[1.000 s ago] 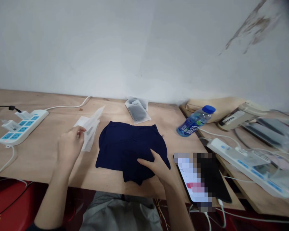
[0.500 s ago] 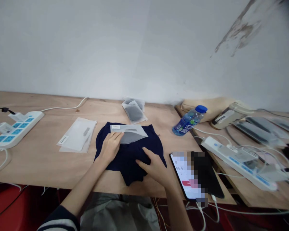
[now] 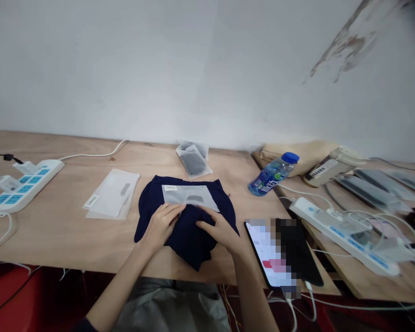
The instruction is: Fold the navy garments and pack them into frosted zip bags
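Note:
A dark navy cloth garment [image 3: 190, 240] lies bunched on the table in front of me. On top of it rests a frosted plastic bag [image 3: 190, 194] with a white label at its upper left and dark print. My left hand [image 3: 162, 226] lies at the bag's near edge, fingers stretched out together and fingertips touching it. My right hand [image 3: 223, 230] is open, thumb apart from the fingers; its index fingertip meets the bag's near right edge, while the thumb touches the cloth. The undersides of both hands are hidden.
Flat plastic bags [image 3: 110, 193] lie to the left, near a power strip [image 3: 29, 184]. Behind the garment are bags with dark contents [image 3: 193, 161]. To the right stand a tilted bottle [image 3: 273, 173], a phone [image 3: 268, 258], a coffee cup [image 3: 332, 166] and another power strip [image 3: 342, 235].
The plastic bag has shifted slightly right and now lies flatter. My left hand has slid toward me and right along its near edge; my right fingers have come up to the bag.

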Tool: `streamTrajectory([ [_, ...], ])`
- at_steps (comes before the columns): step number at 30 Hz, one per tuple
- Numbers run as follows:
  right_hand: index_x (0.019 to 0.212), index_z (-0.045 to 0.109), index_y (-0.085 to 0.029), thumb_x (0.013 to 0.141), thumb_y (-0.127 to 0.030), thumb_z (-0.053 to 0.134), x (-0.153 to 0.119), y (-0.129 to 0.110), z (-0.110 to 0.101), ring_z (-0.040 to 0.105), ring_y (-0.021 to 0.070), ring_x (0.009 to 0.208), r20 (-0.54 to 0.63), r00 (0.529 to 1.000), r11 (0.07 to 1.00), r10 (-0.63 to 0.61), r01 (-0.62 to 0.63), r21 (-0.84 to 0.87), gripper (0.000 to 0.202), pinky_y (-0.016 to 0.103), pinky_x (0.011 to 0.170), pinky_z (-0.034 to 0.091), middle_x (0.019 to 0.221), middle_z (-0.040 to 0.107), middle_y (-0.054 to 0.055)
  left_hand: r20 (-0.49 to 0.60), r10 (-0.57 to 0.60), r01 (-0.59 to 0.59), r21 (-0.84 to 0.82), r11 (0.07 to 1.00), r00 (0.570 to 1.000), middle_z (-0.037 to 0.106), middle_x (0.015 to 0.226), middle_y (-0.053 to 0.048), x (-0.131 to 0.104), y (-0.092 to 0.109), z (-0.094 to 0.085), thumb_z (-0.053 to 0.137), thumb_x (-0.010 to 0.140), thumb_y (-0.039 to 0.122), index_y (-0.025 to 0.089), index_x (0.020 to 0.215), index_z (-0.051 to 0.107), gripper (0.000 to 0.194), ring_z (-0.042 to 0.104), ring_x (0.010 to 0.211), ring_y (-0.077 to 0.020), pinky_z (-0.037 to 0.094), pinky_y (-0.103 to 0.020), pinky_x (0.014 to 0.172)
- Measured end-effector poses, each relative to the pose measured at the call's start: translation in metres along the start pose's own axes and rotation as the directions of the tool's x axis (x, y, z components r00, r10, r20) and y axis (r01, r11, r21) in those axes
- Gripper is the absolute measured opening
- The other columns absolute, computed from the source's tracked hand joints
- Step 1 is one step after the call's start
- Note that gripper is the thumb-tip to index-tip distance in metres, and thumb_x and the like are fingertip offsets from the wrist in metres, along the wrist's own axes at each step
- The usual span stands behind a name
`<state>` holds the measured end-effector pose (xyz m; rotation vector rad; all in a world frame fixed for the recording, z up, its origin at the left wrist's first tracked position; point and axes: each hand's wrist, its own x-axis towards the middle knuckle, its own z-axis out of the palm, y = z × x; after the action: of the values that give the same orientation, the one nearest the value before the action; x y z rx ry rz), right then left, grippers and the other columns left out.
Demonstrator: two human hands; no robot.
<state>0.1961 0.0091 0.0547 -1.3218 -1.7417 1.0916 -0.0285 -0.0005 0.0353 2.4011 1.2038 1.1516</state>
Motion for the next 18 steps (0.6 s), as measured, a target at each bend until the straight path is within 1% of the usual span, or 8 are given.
streamTrajectory([
  [2, 0.119, 0.067, -0.02, 0.076, -0.029, 0.067, 0.0, 0.005, 0.003, 0.06, 0.0265, 0.118, -0.101, 0.994, 0.999, 0.038, -0.038, 0.007, 0.043, 0.046, 0.109, 0.04, 0.125, 0.067, 0.008, 0.039, -0.015, 0.016, -0.035, 0.999, 0.999, 0.065, 0.124, -0.007, -0.005, 0.003, -0.001, 0.04, 0.078, -0.008, 0.024, 0.136, 0.053, 0.067, 0.06, 0.111, -0.0205, 0.052, -0.042, 0.094],
  [4, 0.113, 0.069, -0.02, 0.076, -0.031, 0.067, 0.001, 0.006, 0.004, 0.062, 0.0267, 0.114, -0.168, 0.984, 0.997, 0.067, -0.06, 0.046, 0.038, 0.046, 0.106, 0.042, 0.12, 0.07, 0.008, 0.057, -0.034, 0.038, -0.063, 0.997, 0.998, 0.064, 0.127, -0.006, -0.009, 0.008, 0.0, 0.036, 0.067, -0.012, 0.024, 0.137, 0.051, 0.081, 0.058, 0.115, -0.0204, 0.051, -0.043, 0.097],
  [5, 0.112, 0.069, -0.02, 0.076, -0.032, 0.067, 0.001, 0.006, 0.004, 0.063, 0.0267, 0.113, -0.182, 0.98, 0.994, 0.082, -0.068, 0.081, 0.038, 0.046, 0.105, 0.043, 0.119, 0.07, 0.008, 0.055, -0.046, 0.05, -0.071, 0.996, 0.997, 0.063, 0.127, -0.006, -0.011, 0.009, 0.001, 0.035, 0.062, -0.012, 0.025, 0.138, 0.051, 0.085, 0.058, 0.116, -0.0205, 0.051, -0.043, 0.099],
  [7, 0.112, 0.069, -0.021, 0.076, -0.033, 0.067, 0.001, 0.006, 0.005, 0.063, 0.0265, 0.112, -0.19, 0.975, 0.983, 0.116, -0.085, 0.162, 0.038, 0.045, 0.102, 0.045, 0.118, 0.07, 0.007, 0.042, -0.064, 0.067, -0.076, 0.995, 0.997, 0.063, 0.127, -0.005, -0.015, 0.012, 0.004, 0.035, 0.059, -0.011, 0.026, 0.137, 0.052, 0.088, 0.057, 0.117, -0.0211, 0.05, -0.045, 0.1],
  [11, 0.113, 0.07, -0.022, 0.074, -0.037, 0.069, 0.002, 0.008, 0.01, 0.063, 0.0266, 0.113, -0.21, 0.964, 0.955, 0.164, -0.101, 0.28, 0.042, 0.044, 0.101, 0.047, 0.118, 0.071, 0.006, 0.012, -0.077, 0.078, -0.048, 0.996, 0.997, 0.063, 0.129, -0.004, -0.023, 0.014, 0.01, 0.037, 0.063, -0.01, 0.025, 0.137, 0.052, 0.083, 0.055, 0.12, -0.0217, 0.048, -0.046, 0.104],
  [15, 0.114, 0.07, -0.021, 0.072, -0.038, 0.07, 0.001, 0.01, 0.016, 0.064, 0.0271, 0.112, -0.205, 0.952, 0.9, 0.226, -0.124, 0.418, 0.045, 0.044, 0.098, 0.049, 0.114, 0.072, 0.007, -0.033, -0.083, 0.083, -0.01, 0.997, 0.996, 0.063, 0.128, -0.005, -0.028, 0.017, 0.012, 0.041, 0.073, -0.008, 0.024, 0.136, 0.053, 0.071, 0.058, 0.114, -0.0201, 0.05, -0.043, 0.101],
  [18, 0.11, 0.071, -0.018, 0.07, -0.04, 0.071, 0.004, 0.012, 0.024, 0.066, 0.028, 0.109, -0.248, 0.92, 0.851, 0.304, -0.145, 0.505, 0.046, 0.043, 0.096, 0.05, 0.111, 0.073, 0.008, -0.052, -0.064, 0.065, 0.017, 0.998, 0.997, 0.064, 0.127, -0.005, -0.029, 0.02, 0.015, 0.044, 0.083, -0.002, 0.023, 0.135, 0.053, 0.059, 0.059, 0.112, -0.0193, 0.052, -0.04, 0.098],
])
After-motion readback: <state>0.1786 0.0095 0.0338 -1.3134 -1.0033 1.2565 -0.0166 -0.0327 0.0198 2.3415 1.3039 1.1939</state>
